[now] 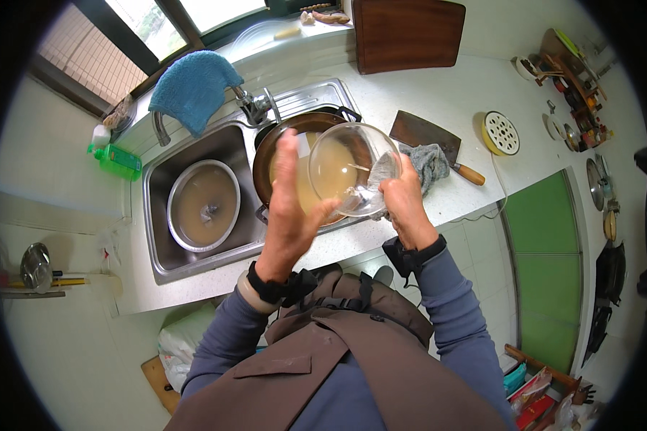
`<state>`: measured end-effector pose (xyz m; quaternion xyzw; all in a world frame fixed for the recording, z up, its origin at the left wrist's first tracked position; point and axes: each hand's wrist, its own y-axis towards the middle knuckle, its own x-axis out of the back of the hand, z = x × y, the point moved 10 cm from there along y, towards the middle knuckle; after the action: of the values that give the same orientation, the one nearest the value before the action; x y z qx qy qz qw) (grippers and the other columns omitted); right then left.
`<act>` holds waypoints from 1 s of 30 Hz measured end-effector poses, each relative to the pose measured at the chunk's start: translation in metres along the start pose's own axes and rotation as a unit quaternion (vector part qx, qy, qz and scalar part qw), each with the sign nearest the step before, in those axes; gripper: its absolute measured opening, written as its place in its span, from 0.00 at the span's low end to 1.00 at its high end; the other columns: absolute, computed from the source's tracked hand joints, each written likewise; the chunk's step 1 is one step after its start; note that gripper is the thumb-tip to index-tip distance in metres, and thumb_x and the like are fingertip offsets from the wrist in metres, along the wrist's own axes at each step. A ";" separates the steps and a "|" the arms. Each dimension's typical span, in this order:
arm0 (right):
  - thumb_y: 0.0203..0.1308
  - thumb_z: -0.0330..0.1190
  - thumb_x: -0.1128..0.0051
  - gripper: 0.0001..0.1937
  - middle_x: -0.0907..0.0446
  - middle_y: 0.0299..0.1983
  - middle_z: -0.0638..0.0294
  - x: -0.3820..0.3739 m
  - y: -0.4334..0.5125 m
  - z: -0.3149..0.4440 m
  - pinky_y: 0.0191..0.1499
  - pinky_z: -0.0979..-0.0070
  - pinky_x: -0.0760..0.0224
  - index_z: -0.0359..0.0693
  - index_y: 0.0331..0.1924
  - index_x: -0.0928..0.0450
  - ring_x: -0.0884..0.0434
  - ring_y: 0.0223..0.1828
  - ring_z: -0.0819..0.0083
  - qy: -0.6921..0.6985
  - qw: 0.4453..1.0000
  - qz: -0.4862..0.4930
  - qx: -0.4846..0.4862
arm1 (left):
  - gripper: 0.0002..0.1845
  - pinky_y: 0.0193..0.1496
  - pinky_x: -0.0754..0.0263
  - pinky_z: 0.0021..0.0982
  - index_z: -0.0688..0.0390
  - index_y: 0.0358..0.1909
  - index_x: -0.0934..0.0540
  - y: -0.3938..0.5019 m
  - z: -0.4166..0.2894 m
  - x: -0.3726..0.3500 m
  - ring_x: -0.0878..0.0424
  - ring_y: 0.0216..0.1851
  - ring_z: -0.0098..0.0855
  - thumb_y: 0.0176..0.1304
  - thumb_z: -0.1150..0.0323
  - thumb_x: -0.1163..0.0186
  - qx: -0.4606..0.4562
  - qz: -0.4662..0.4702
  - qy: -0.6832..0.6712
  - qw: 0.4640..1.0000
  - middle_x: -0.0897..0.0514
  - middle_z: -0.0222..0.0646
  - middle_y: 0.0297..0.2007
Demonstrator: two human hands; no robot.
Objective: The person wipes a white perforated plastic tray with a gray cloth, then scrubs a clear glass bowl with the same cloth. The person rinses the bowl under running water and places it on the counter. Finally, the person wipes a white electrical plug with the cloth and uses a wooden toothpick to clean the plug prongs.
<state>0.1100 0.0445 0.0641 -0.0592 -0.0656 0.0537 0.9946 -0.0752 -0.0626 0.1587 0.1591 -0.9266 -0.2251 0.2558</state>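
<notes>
My right hand (405,202) grips the rim of a clear bowl (380,141), tilted over a brown pan (263,161) of cloudy yellowish liquid. A grey cloth or scrubber shows inside or through the bowl at that hand; which, I cannot tell. My left hand (287,215) is raised at the bowl's left side, fingers extended and slightly blurred, with its thumb by the bowl's lower rim. It holds nothing. The pan rests over the right part of the steel sink. In the left basin a round metal bowl (238,207) holds murky liquid with a small greyish piece in it.
A cleaver (428,134) and a grey rag (434,167) lie right of the pan. Beyond are a yellow round device (500,133) with a cord and a wooden board (410,35). A blue towel (194,86) drapes the faucet (160,129); a green soap bottle (119,161) stands left.
</notes>
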 end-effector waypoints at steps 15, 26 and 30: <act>0.65 0.34 0.43 0.38 0.43 0.68 0.39 -0.061 -0.051 0.093 0.72 0.60 0.43 0.27 0.73 0.49 0.40 0.71 0.50 -0.010 0.960 0.156 0.234 | 0.43 0.57 0.20 0.43 0.80 0.75 0.50 -0.026 -0.033 -0.019 0.14 0.53 0.53 0.56 0.90 0.46 -0.112 0.019 0.056 0.992 0.15 0.61 0.51; 0.64 0.40 0.39 0.44 0.53 0.74 0.39 -0.049 -0.071 0.102 0.76 0.54 0.51 0.30 0.76 0.54 0.48 0.76 0.46 0.004 0.947 0.137 0.290 | 0.43 0.57 0.20 0.40 0.78 0.77 0.54 -0.029 -0.059 -0.016 0.14 0.54 0.52 0.62 0.88 0.44 -0.137 0.006 0.062 0.989 0.16 0.60 0.54; 0.69 0.52 0.45 0.41 0.48 0.77 0.42 -0.057 -0.107 0.106 0.78 0.51 0.55 0.37 0.77 0.45 0.47 0.78 0.45 -0.102 0.888 0.163 0.418 | 0.35 0.59 0.22 0.31 0.68 0.77 0.43 -0.028 -0.013 0.000 0.16 0.55 0.33 0.69 0.81 0.43 0.104 -0.025 -0.230 0.967 0.16 0.46 0.60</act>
<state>0.0494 -0.0556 0.1746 0.3575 -0.1275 0.2437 0.8925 -0.0629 -0.0906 0.1549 0.1525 -0.9745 -0.1641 0.0123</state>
